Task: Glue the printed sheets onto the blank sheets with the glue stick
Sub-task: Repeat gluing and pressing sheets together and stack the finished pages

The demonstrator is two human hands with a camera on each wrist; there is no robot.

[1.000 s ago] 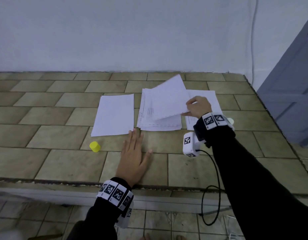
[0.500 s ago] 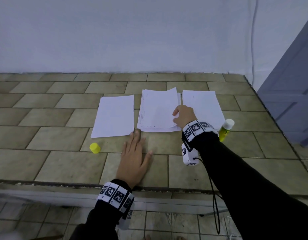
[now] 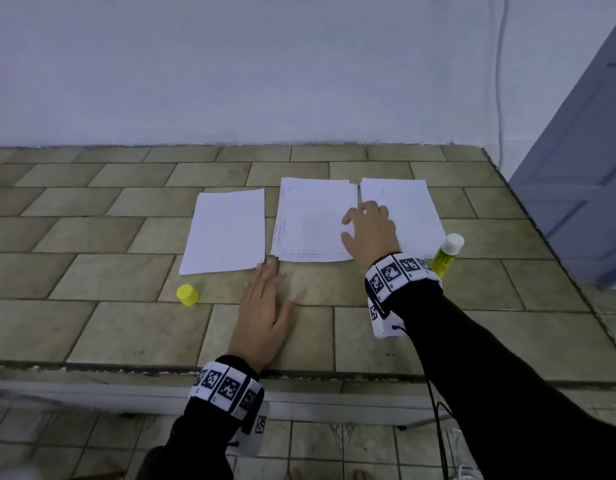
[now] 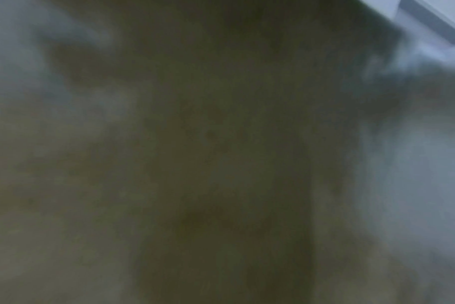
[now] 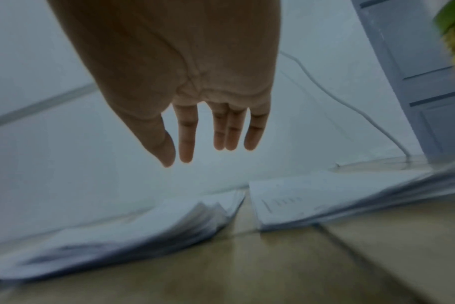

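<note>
Right hand (image 3: 370, 233) hovers with loose fingers, holding nothing, over the middle stack of white printed sheets (image 3: 313, 220); yellow-green glue stick (image 3: 446, 254) just right (uncapped). Left hand (image 3: 265, 317) flat on the tiled table (image 3: 92, 327).

1. Blank sheets (image 3: 225, 230): a plain white stack lying flat on the left.
2. Middle stack of sheets (image 3: 310, 220): flat, slightly fanned, faint print along its left edge.
3. Right stack of sheets (image 3: 408, 209): flat, faint print.
4. Glue stick (image 3: 446, 254): yellow-green, white tip, uncapped, beside the right stack's near corner.
5. Yellow cap (image 3: 187, 294): upright, near left.
</note>
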